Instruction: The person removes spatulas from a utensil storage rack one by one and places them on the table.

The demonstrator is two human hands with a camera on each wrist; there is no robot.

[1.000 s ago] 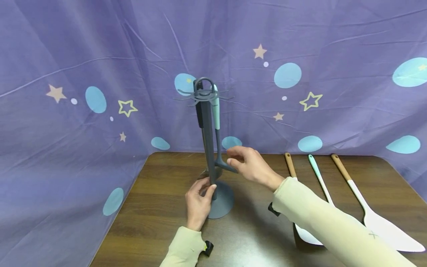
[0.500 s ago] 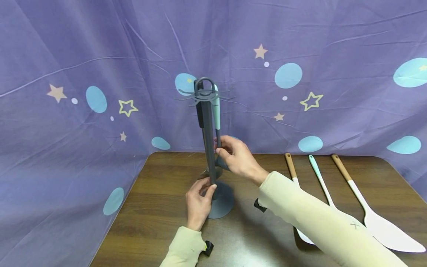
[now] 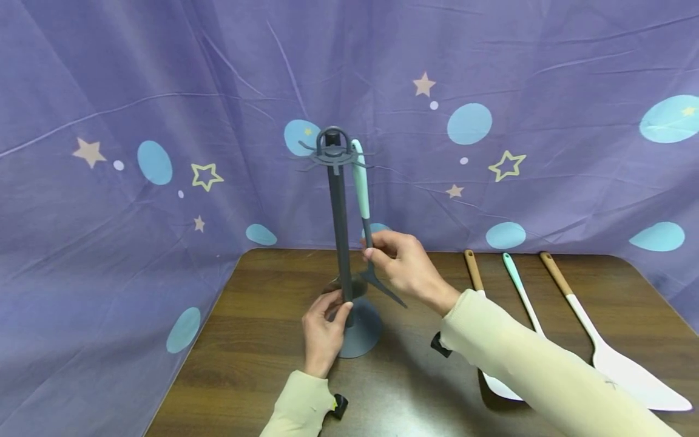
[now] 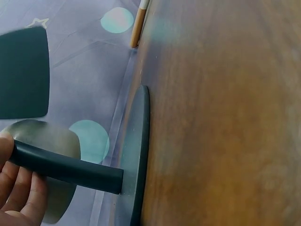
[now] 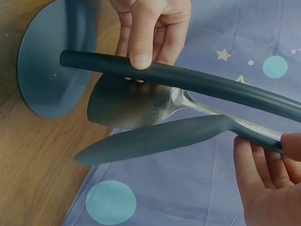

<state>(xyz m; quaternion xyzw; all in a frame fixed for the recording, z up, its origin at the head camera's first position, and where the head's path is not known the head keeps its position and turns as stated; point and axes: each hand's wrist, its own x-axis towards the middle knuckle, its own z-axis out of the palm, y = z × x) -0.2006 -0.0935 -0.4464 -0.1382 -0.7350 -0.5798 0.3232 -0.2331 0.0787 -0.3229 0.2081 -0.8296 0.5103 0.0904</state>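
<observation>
A dark grey utensil stand point(image 3: 340, 237) with a ring of hooks rises from a round base. My left hand point(image 3: 323, 332) grips its post low down, thumb in front. Off a hook on the stand's right side hangs a turner point(image 3: 361, 188) with a mint handle and dark flat head. My right hand point(image 3: 408, 266) pinches this turner by its thin neck, just above the head, which angles out rightward. Behind the post hangs a steel turner point(image 5: 134, 106); its black handle is mostly hidden in the head view. The dark turner's head point(image 4: 24, 75) is apart from the base.
Three white utensils lie on the wooden table point(image 3: 262, 376) at the right: one with a wooden handle point(image 3: 474, 270), one with a mint handle point(image 3: 513, 270), and a large turner point(image 3: 628, 370). My right sleeve point(image 3: 524, 346) covers parts of them. A purple curtain point(image 3: 218, 79) hangs behind.
My right hand has reached in, taken hold of the mint-handled turner's neck and drawn it rightward. The hook ring has turned, and the black handle now sits behind the post. The left hand keeps its place.
</observation>
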